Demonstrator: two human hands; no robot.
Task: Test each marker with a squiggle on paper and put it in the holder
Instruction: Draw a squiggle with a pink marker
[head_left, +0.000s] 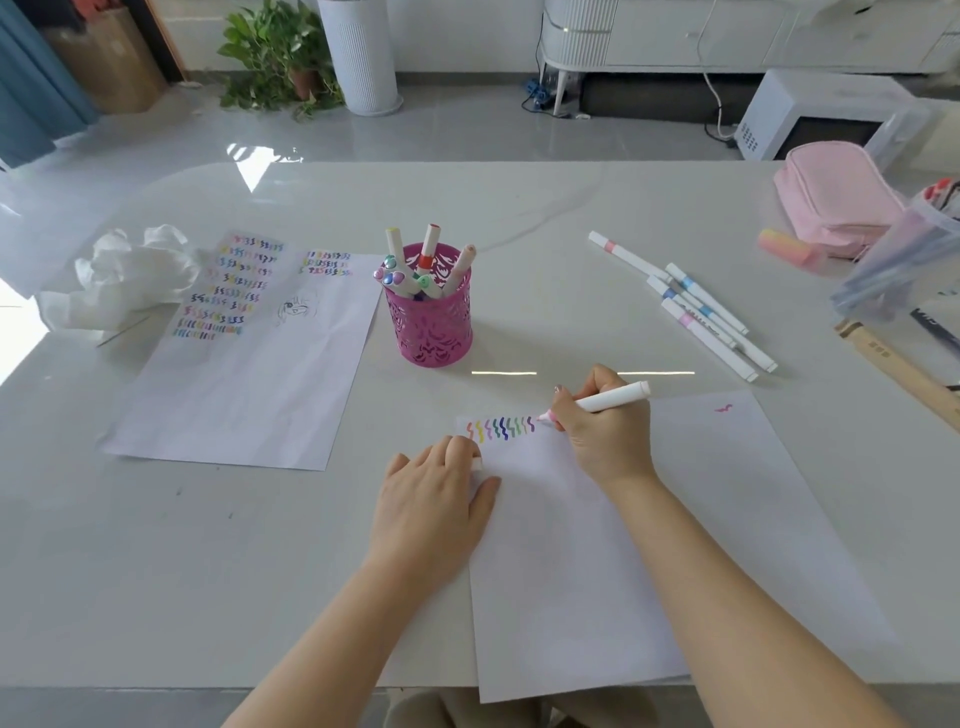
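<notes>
White marker (613, 399), pink tip, gripped by right hand (602, 431).

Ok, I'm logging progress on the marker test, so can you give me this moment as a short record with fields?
right hand: grips a white marker, pink tip at the paper beside the squiggle row
left hand: rests on the paper's left edge, seems to pinch a white cap
holder: pink, upright, stored markers standing in it
loose markers: a few lying on the table, right of the holder
stage: held marker not yet in holder
</notes>
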